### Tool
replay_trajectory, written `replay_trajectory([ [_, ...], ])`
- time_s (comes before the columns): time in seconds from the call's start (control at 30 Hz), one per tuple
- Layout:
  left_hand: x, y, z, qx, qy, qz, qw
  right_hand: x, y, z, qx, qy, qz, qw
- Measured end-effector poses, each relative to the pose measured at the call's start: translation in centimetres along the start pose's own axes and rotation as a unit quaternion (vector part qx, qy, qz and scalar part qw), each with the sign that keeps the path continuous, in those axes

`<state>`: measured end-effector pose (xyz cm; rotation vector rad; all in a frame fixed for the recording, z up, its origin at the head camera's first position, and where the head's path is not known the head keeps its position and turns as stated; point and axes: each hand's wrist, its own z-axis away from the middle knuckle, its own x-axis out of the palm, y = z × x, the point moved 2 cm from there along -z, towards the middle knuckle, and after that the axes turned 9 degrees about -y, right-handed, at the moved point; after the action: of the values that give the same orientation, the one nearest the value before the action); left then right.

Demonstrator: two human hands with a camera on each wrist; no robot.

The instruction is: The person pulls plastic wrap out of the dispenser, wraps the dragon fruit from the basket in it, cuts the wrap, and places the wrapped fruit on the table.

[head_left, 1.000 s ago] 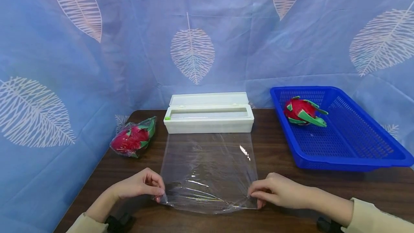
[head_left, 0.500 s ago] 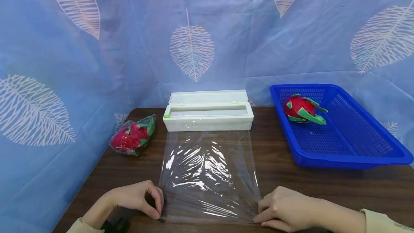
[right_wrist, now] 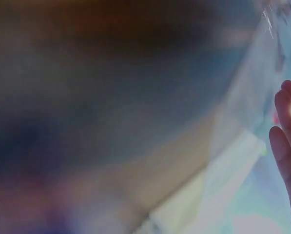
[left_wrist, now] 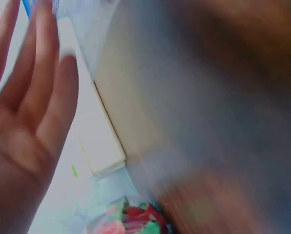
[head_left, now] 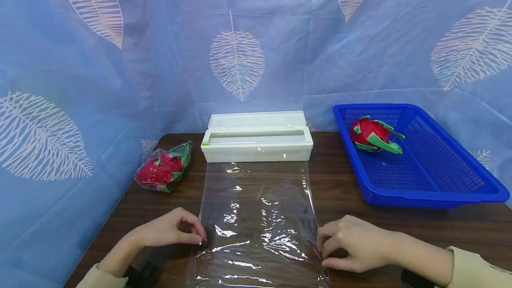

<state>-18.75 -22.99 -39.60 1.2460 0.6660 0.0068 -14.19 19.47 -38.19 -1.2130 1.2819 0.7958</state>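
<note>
1. Clear film lies over the worktop, its long axis leading straight away to the white box.
2. Left hand and right hand flank it, equally near, fingers pinching its opposite edges.

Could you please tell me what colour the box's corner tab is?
The corner tab on the long white plastic box is green, clearest in the head view.

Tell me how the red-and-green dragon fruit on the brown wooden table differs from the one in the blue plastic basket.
The table fruit is wrapped in clear film; the basket fruit is bare. The table fruit's leaves are bunched together; the basket fruit's splay out. Both are red with green leaves.
</note>
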Motion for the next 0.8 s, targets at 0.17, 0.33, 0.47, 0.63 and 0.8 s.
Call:
replay_trajectory([
  [0.17,-1.9,0.1,-1.5,-0.011,0.118,-0.125,0.9851,-3.3,1.7,-0.5,0.021,0.04,0.01,0.999],
  [0.33,-3.6,-1.1,-2.7,-0.034,0.15,-0.207,0.9662,-6.5,3.4,-0.6,0.046,0.059,0.051,0.996],
  [0.47,-4.6,-2.4,-3.4,-0.053,0.132,-0.228,0.9633,-8.6,4.5,-0.4,0.09,0.055,0.072,0.992],
  [0.63,-5.0,-3.6,-3.7,-0.083,0.091,-0.208,0.9704,-10.7,5.7,0.1,0.14,0.046,0.097,0.984],
  [0.8,-5.0,-4.2,-3.8,-0.107,0.065,-0.194,0.973,-12.6,6.8,0.6,0.2,0.041,0.114,0.972],
])
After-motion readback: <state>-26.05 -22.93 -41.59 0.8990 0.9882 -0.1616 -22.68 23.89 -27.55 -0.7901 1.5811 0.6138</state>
